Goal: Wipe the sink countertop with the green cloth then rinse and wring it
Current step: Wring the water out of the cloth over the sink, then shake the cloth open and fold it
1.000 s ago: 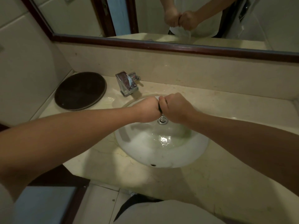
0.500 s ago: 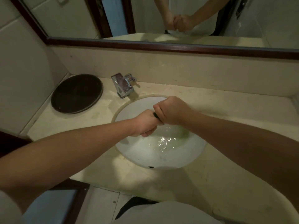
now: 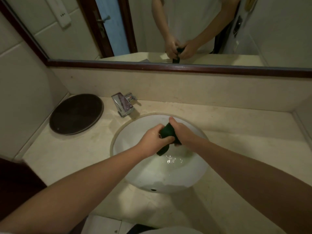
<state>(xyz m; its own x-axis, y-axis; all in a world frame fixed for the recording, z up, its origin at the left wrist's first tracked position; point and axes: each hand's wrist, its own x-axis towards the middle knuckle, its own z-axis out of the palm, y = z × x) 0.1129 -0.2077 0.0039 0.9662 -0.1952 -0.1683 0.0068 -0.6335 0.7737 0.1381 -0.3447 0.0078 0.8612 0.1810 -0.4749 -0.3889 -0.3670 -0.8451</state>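
1. The pale surface [image 3: 244, 129] runs wide to the right, with a backsplash [image 3: 168, 85] along its far edge and a dark round tray [image 3: 76, 114] at far left.
2. The white sink [image 3: 194, 174] holds shallow water. Its rim stands well apart from the hands, as does the faucet [image 3: 123, 104].
3. The left hand [image 3: 151, 141] and right hand [image 3: 183, 134] meet over the basin, each grip curled tight round the cloth.
4. The green cloth [image 3: 167, 132] is bunched between them, its tail hanging toward the water. Wringing looks under way, and the next move calls for a firmer counter-twist, kept over the basin.
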